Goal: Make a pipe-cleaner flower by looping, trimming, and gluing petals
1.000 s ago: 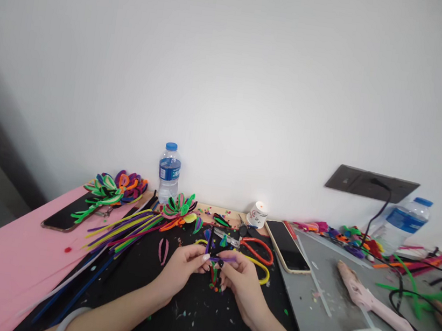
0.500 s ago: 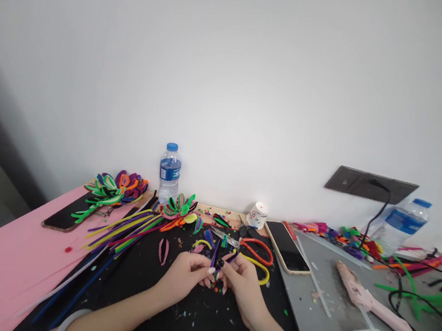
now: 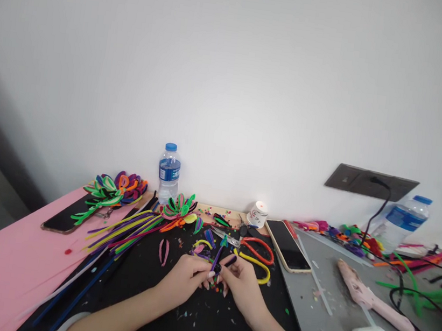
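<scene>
Left hand (image 3: 185, 279) and right hand (image 3: 241, 282) meet fingertip to fingertip, both pinching a purple pipe cleaner (image 3: 217, 256) just above the black mat (image 3: 141, 280) on the counter. Red-handled scissors (image 3: 253, 246) lie at one o'clock from it.

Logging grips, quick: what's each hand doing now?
Left hand: closed, pinching the purple pipe cleaner.
Right hand: closed, pinching the same pipe cleaner.

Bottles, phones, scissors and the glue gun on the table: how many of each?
Water bottles: 2
Phones: 2
Scissors: 1
Glue gun: 1
Total: 6
</scene>
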Demonstrator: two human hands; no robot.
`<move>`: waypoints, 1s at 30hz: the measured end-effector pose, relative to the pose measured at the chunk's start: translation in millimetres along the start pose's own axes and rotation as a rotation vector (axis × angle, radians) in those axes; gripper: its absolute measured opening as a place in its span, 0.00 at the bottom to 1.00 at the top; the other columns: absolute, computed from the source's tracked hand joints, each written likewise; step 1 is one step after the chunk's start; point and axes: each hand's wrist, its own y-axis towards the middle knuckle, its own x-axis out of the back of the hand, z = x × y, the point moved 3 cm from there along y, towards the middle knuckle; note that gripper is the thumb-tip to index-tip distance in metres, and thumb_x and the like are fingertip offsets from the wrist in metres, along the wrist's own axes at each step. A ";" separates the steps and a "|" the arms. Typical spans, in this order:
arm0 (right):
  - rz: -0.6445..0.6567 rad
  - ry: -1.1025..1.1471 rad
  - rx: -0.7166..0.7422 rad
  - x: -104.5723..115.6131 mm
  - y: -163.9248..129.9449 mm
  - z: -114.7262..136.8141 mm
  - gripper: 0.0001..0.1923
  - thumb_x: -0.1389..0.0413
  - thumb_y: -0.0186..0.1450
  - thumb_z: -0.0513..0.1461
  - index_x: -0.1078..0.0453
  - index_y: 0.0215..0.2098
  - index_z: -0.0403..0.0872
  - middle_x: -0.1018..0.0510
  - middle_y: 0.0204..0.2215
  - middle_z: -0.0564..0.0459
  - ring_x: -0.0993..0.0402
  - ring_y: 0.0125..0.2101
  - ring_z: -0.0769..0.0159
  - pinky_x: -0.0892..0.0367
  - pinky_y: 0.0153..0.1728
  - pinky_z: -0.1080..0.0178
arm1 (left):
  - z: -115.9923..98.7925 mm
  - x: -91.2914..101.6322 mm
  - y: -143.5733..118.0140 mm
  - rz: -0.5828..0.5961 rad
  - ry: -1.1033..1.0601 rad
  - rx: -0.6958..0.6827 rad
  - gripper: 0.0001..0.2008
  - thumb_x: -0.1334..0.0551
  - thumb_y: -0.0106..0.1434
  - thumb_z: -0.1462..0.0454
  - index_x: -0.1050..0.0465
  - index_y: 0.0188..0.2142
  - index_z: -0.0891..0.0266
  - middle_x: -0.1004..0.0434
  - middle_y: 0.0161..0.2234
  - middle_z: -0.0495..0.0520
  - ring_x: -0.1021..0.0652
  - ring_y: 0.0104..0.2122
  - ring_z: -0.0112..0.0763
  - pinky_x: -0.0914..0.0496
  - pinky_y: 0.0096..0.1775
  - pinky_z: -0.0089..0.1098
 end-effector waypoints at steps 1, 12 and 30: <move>0.001 0.008 0.002 -0.5 0.0 0.0 0.10 0.44 0.55 0.44 0.36 0.24 0.44 0.32 0.14 0.60 0.40 0.12 0.75 0.42 0.13 0.71 | 0.0 0.1 0.1 -0.003 0.008 0.003 0.16 0.49 0.61 0.61 0.28 0.23 0.65 0.30 0.20 0.50 0.29 0.21 0.26 0.34 0.26 0.24; -0.039 -0.074 0.099 -0.9 -4.2 1.9 0.11 0.45 0.57 0.45 0.33 0.26 0.45 0.33 0.16 0.58 0.36 0.16 0.71 0.37 0.19 0.68 | -5.4 5.9 -1.4 -0.118 0.114 -0.010 0.15 0.51 0.62 0.63 0.31 0.23 0.63 0.32 0.20 0.48 0.30 0.21 0.26 0.36 0.29 0.25; -0.066 -0.206 0.192 -3.5 -11.2 4.3 0.07 0.48 0.59 0.41 0.31 0.30 0.46 0.30 0.18 0.55 0.34 0.18 0.68 0.37 0.21 0.67 | 4.1 1.1 -2.0 -0.124 0.081 0.005 0.14 0.53 0.62 0.65 0.35 0.24 0.63 0.31 0.21 0.50 0.29 0.22 0.28 0.35 0.28 0.26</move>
